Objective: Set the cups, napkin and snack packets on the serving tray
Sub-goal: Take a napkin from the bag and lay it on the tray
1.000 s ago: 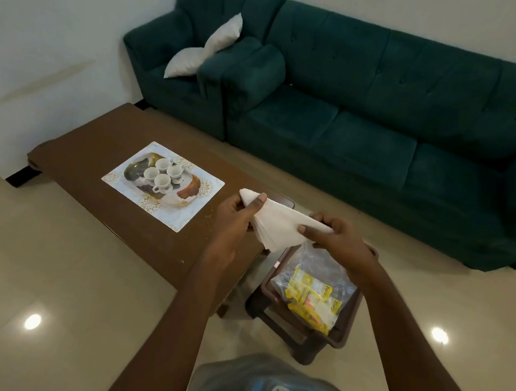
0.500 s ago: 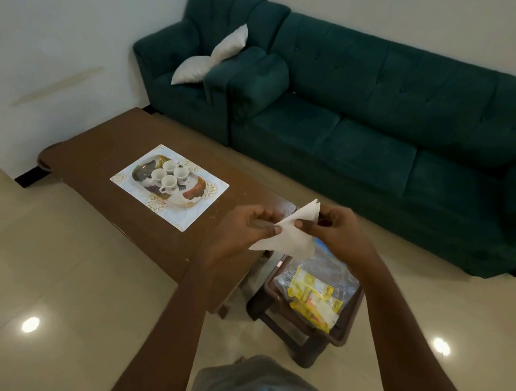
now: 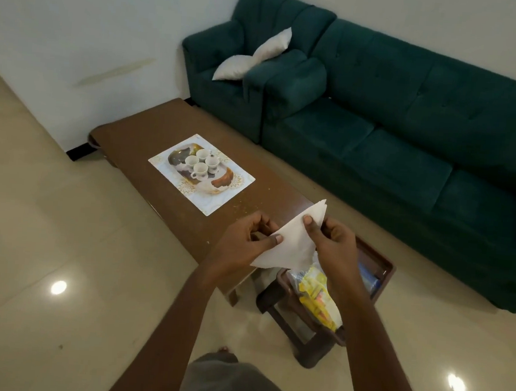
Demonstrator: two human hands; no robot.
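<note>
A white napkin [image 3: 293, 244], folded into a triangle, is held in the air between both hands. My left hand [image 3: 243, 243] pinches its lower left edge and my right hand [image 3: 333, 247] grips its upper right side. Far to the left, a patterned serving tray [image 3: 226, 193] lies on the brown coffee table [image 3: 138, 136], with several white cups [image 3: 200, 163] clustered on it. Below my right hand, yellow snack packets [image 3: 316, 295] in a clear bag rest on a small dark stool [image 3: 375, 263].
A dark green sofa [image 3: 410, 130] with a white cushion [image 3: 255, 56] runs along the back wall behind the table. Glossy tile floor [image 3: 46, 240] spreads to the left and front. Crumbs dot the table near the tray's right corner.
The napkin went from a wider sheet to a folded triangle between my hands. The view shifted, so the table and tray now sit further right in the frame.
</note>
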